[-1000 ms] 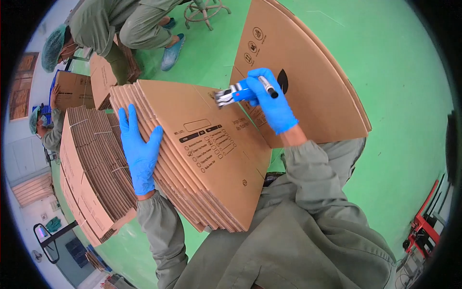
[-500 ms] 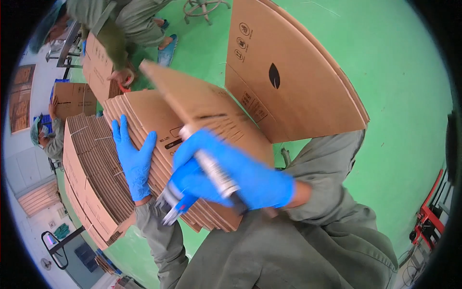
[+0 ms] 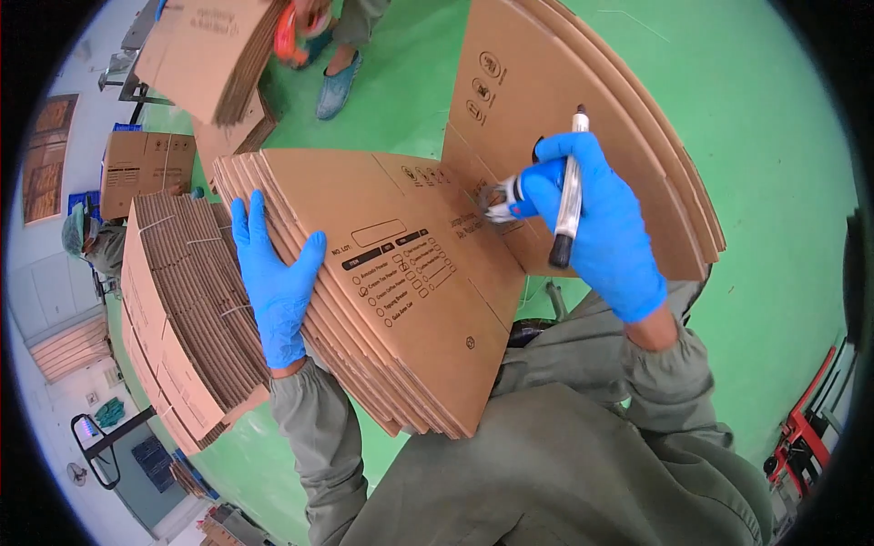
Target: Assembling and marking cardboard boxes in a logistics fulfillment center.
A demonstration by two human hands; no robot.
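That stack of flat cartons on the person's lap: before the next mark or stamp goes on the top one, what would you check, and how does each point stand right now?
1. Stack steadied: the left hand lies flat on the edge of the stack of flat cartons. Ok.
2. Top carton's printed checkbox panel uncovered and facing up. Ok.
3. Tools in hand: the right hand grips a marker and a small stamp-like tool together. Ok.
4. Marker cap on or off: cannot tell.
5. Cartons squared up: the edges fan out unevenly. Not ok.
6. Room to the right: a second stack of cartons leans close behind the right hand. Probably ok.
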